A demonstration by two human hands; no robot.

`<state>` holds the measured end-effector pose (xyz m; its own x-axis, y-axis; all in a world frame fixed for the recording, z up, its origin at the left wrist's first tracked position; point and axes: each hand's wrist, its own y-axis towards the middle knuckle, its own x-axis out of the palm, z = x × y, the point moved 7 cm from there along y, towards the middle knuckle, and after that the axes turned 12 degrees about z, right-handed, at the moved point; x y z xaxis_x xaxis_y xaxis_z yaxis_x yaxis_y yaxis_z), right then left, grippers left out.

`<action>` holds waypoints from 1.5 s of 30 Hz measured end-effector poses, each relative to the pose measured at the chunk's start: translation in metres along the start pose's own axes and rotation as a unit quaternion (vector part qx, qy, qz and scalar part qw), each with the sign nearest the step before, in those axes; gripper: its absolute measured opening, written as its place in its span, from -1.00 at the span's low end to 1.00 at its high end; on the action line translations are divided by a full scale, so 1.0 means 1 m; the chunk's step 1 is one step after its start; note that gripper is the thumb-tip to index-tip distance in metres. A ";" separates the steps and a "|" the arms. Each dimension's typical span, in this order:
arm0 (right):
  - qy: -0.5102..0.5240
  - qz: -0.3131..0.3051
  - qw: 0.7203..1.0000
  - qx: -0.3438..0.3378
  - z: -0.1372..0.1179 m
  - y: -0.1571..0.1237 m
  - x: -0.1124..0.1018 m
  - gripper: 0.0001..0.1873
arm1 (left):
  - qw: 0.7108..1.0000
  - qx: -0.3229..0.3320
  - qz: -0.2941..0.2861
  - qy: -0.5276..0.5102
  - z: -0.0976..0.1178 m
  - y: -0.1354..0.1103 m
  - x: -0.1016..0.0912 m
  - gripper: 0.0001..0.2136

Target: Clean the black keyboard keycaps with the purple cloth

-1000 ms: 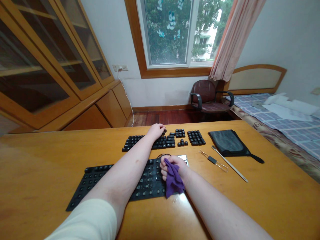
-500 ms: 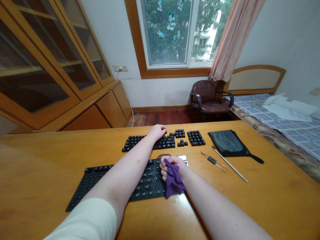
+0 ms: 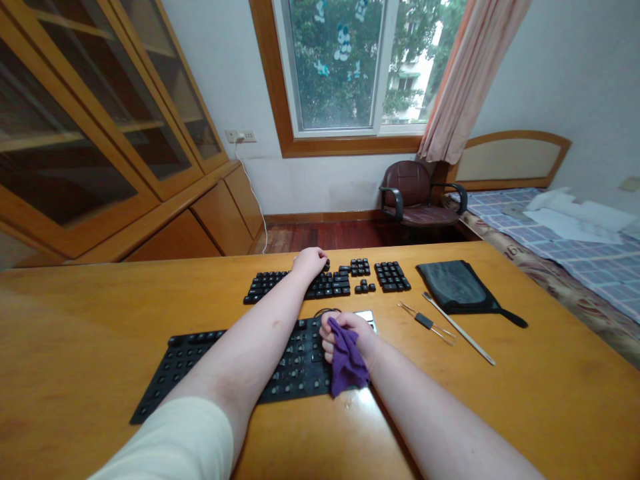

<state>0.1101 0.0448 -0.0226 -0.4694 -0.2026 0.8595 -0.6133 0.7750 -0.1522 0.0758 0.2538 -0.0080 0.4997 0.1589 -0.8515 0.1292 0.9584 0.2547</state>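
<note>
"Why does our right hand (image 3: 353,328) grip the purple cloth (image 3: 349,369) over the keyboard base (image 3: 295,373)?"

"Likely to have it handy: our left hand (image 3: 309,264) is at the keycaps (image 3: 333,285) beyond; whether it pinches one, we can't tell."

The glossy, yellow-brown wooden counter (image 3: 555,393) carries a black keyboard base (image 3: 295,385) with bare key posts. Beyond it, loose black keys (image 3: 393,276) lie in separate blocks. Right of these rest a wire tool (image 3: 424,321) with a dark grip, a slim pale stick (image 3: 467,337) slanting beside it, and a dark pouch (image 3: 453,283).
</note>
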 end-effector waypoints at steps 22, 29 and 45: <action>-0.009 0.001 1.000 -0.002 0.000 0.000 0.000 -0.89 | 0.997 0.036 -0.055 -0.046 0.011 -0.007 0.013 -0.83; -0.021 0.005 1.000 -0.002 0.000 0.001 -0.002 -0.91 | 0.996 0.044 -0.066 -0.048 0.014 -0.009 0.010 -0.83; -0.014 0.005 1.000 -0.002 0.000 0.001 -0.002 -0.92 | 0.996 0.065 -0.057 -0.003 0.001 -0.007 -0.011 -0.81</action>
<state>0.1103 0.0456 -0.0241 -0.4937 -0.2115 0.8435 -0.6064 0.7790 -0.1596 0.0703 0.2457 -0.0002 0.4812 0.0491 -0.8752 0.2946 0.9313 0.2142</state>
